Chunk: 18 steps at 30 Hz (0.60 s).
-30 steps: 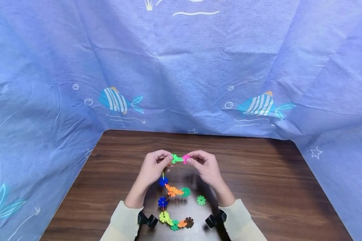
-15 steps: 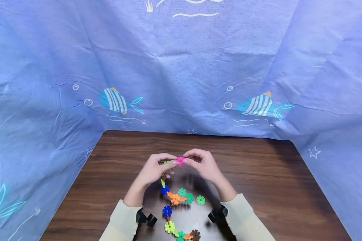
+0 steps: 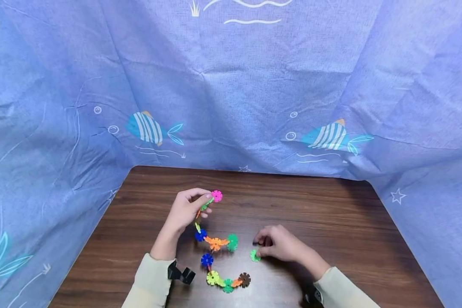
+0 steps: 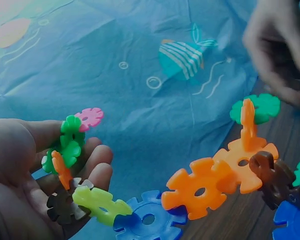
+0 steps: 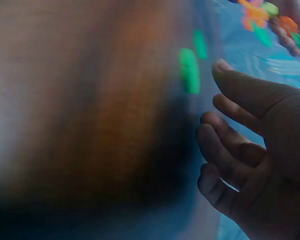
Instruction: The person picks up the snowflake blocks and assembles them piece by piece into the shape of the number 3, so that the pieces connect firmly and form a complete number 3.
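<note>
My left hand pinches the upper end of a chain of slotted, flower-shaped plastic discs. A pink disc sticks out past its fingertips, joined to green discs in the left wrist view. From there the chain hangs down through a yellow-green disc, a blue disc and orange discs. Over on the right, my right hand reaches down at a loose green disc, its thumb overlapping the edge. In the right wrist view its fingers are loosely bent, with a gap to the blurred green disc.
The chain's lower part curves across the dark wood table, ending in a brown disc. One branch ends in a green disc. A blue fish-patterned cloth hangs round the table's back and sides.
My right hand has let go of the pink disc and moved down and right to the loose green disc. My left hand has shifted left with the chain, the pink disc at its end.
</note>
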Each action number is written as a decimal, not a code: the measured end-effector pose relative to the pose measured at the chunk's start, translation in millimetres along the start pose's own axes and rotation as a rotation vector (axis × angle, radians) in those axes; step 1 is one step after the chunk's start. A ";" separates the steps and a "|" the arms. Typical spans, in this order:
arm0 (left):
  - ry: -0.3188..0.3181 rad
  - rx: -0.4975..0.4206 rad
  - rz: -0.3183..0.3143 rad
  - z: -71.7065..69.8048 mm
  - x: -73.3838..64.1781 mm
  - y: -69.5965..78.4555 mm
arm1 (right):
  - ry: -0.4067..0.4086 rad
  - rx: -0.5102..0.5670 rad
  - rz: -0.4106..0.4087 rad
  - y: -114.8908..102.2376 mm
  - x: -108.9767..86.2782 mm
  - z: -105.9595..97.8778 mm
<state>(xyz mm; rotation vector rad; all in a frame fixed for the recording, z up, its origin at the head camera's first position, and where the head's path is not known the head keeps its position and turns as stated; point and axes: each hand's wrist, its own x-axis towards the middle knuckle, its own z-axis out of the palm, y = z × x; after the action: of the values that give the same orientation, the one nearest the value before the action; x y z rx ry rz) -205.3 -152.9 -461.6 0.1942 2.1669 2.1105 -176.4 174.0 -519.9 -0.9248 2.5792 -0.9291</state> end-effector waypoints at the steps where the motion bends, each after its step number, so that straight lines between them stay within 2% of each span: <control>1: 0.002 0.001 -0.003 0.0 -0.3 0.9 | -0.005 -0.029 -0.002 0.6 -2.1 3.2; 6: 0.010 -0.003 -0.026 0.8 -2.2 4.2 | 0.004 -0.096 0.004 0.2 -6.1 11.4; 13: 0.009 -0.029 -0.039 0.9 -3.4 5.9 | 0.006 -0.038 0.006 0.4 -0.3 9.8; 16: -0.005 -0.044 -0.038 1.3 -3.3 5.8 | 0.056 0.015 -0.010 -2.3 7.5 4.6; 18: -0.015 -0.053 -0.039 2.3 -3.1 5.4 | 0.129 0.050 -0.017 -7.1 15.2 -1.0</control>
<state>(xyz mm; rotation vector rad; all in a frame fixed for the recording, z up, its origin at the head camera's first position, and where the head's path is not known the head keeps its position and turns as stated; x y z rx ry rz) -201.8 -151.0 -456.3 0.1615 2.0862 2.1350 -185.1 160.5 -514.8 -0.9032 2.6437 -1.0869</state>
